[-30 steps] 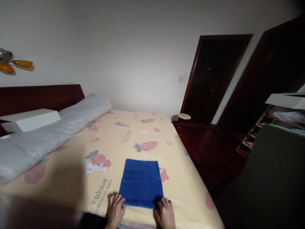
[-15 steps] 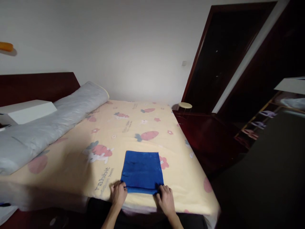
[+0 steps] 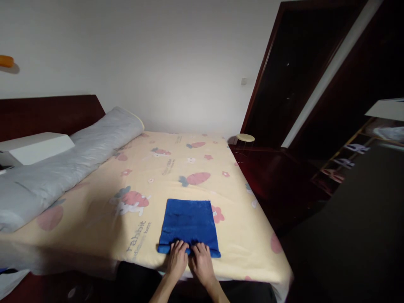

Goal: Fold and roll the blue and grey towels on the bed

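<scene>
One rolled edge of the cloth is gripped by the left hand and right hand, side by side; the rest is laid flat on the bed.

The bed wears a pale yellow sheet printed with carrots, rabbits, flowers and lettering. A blue cloth lies by its near edge, mostly flat, its near side rolled. A long grey roll lies along the headboard end.

Two bare forearms; black trousers
</scene>
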The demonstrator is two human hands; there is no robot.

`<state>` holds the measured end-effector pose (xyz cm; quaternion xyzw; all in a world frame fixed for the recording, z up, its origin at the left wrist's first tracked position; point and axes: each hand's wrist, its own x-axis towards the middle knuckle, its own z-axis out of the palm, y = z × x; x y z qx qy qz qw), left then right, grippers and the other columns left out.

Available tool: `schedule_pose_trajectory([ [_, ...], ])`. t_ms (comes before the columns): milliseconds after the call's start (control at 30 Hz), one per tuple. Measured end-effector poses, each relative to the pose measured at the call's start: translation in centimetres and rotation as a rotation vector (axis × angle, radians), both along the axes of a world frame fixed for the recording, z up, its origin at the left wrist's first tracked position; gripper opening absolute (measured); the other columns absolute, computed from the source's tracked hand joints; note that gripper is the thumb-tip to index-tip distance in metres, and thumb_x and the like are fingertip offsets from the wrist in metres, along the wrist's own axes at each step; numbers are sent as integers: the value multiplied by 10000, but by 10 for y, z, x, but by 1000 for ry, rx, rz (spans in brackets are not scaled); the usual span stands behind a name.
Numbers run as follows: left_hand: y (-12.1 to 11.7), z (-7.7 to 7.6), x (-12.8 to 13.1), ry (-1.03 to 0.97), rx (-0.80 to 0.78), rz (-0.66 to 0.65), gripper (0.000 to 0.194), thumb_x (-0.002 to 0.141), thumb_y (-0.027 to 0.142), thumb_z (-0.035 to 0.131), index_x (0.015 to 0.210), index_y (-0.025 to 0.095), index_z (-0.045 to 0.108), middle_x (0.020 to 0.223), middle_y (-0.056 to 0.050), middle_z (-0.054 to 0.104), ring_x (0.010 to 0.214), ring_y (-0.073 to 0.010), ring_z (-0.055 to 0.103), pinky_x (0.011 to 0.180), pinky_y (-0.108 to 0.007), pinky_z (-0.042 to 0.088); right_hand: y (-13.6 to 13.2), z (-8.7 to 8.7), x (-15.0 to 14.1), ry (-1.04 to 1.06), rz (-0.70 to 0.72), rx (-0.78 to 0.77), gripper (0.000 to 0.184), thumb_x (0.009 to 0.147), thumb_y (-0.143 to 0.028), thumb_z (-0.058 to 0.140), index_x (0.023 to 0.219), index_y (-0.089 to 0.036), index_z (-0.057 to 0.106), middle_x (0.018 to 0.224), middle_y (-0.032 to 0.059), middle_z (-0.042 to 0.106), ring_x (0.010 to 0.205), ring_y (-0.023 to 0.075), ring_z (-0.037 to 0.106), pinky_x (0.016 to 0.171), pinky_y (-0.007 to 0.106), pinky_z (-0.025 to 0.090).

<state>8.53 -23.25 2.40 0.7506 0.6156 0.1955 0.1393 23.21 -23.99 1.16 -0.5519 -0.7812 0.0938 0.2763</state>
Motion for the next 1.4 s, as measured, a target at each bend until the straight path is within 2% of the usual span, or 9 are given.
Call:
schedule_pose_trajectory([
  [133,3,-10,-13,-45,98,1,400,845,79,343,1036,238,657,1060,-54,667,1070,-208,589,968,-396,441,4,-8,9,9,29,51,400,845,-119,449,1195,-239,601,1036,54,638,949,218,551,866,372,427],
  [333,7,-21,-57,14,227,127,360,882,134,368,1061,235,663,1070,-54,662,1037,-215,599,951,-406,464,3,-30,54,7,-114,226,457,893,-157,426,1326,-250,537,1180,82,635,1042,242,569,945,418,444],
  [433,5,-24,-46,68,250,186,394,849,88,397,1113,233,650,1119,-58,653,1101,-230,567,1004,-426,426,2,-30,45,19,-112,234,465,883,-116,417,1310,-235,555,1170,82,646,1068,241,563,966,416,440],
  [633,6,-29,-3,67,177,7,422,875,73,347,1108,238,657,1101,-45,673,1068,-190,590,967,-365,454,7,-18,-3,62,77,110,433,875,-97,423,1246,-227,604,1152,64,676,1017,192,600,921,337,466],
  [800,11,-35,-40,159,281,111,384,956,272,383,1282,234,584,1280,-78,638,1180,-216,554,1025,-414,397,15,-27,22,-41,-104,159,378,962,-260,409,1295,-238,587,1313,78,624,1192,244,556,1005,434,407],
  [933,10,-35,-59,226,314,195,384,947,242,397,1272,226,601,1303,-89,638,1226,-238,534,1076,-471,332,15,-35,37,-42,-223,182,391,975,-288,389,1298,-200,590,1325,104,616,1232,259,539,1025,454,394],
  [1200,25,-32,-13,174,107,-52,579,868,80,316,1396,241,489,1419,-36,560,1281,-161,504,1067,-341,399,31,-11,-22,-2,126,-62,461,913,-197,407,1351,-201,551,1372,80,584,1298,194,499,1116,378,339],
  [1267,31,-30,-20,209,94,-45,548,890,130,332,1405,246,479,1451,-43,532,1311,-180,479,1080,-379,384,38,-10,-18,-16,58,-93,431,946,-253,389,1337,-214,566,1401,75,557,1325,208,474,1127,408,326],
  [1400,37,-28,-54,317,137,141,505,934,231,328,1423,249,451,1496,-62,475,1343,-233,453,1065,-477,380,49,-21,18,-70,-201,-97,469,992,-360,312,1359,-189,548,1461,90,479,1380,252,403,1132,469,316],
])
